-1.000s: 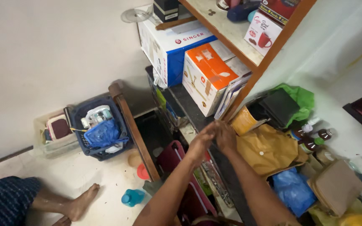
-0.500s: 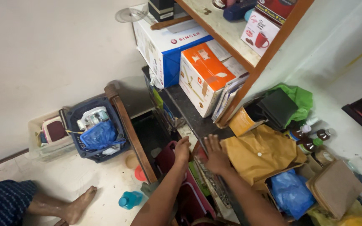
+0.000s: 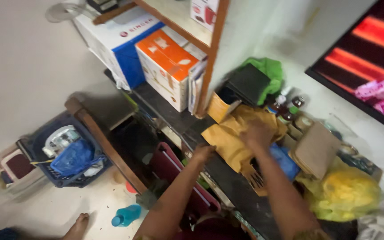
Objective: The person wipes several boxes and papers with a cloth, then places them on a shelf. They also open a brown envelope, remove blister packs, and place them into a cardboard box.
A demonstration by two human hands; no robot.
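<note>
Pale plain wall (image 3: 18, 66), light floor (image 3: 58, 213) below, wooden shelf unit (image 3: 212, 49) stacked with boxes, dark lower shelf (image 3: 174, 118), red striped mat (image 3: 361, 58), soft indoor light

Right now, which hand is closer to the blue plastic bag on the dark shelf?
The right hand. It rests on the yellow cloth, just beside the blue plastic bag. The left hand is farther away, at the cloth's other edge.
</note>
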